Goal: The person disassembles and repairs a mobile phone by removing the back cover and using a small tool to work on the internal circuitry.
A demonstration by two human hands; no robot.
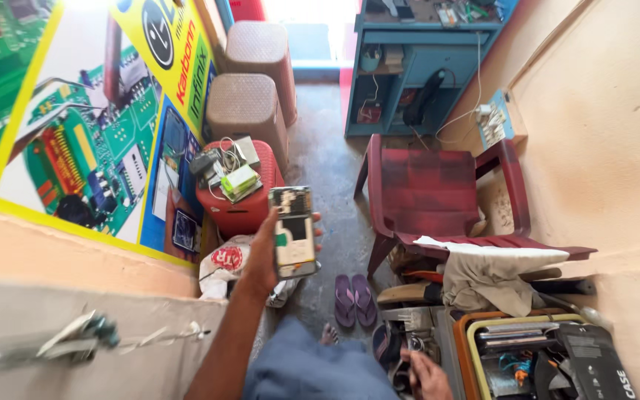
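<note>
My left hand (264, 255) was raised in front of me, fingers clamped around an opened phone (294, 231) with its back cover off, board and metal frame facing me. Thumb side sat behind the phone, fingertips (315, 232) wrapped over its right edge. My right hand (430, 374) was low by my knee, resting on dark parts just left of an orange-rimmed toolbox (468, 326); I could not tell whether it gripped anything. Below the phone, a pair of purple sandals (354, 299) lay on the concrete floor (327, 159). Just left of the phone stood a red stool (244, 207) loaded with small boxes and cables, two brown stools (250, 104) behind it. A red plastic chair (431, 196) stood to the right, a cloth (494, 274) draped nearby. A blue workbench (424, 67) stood at the far end.
</note>
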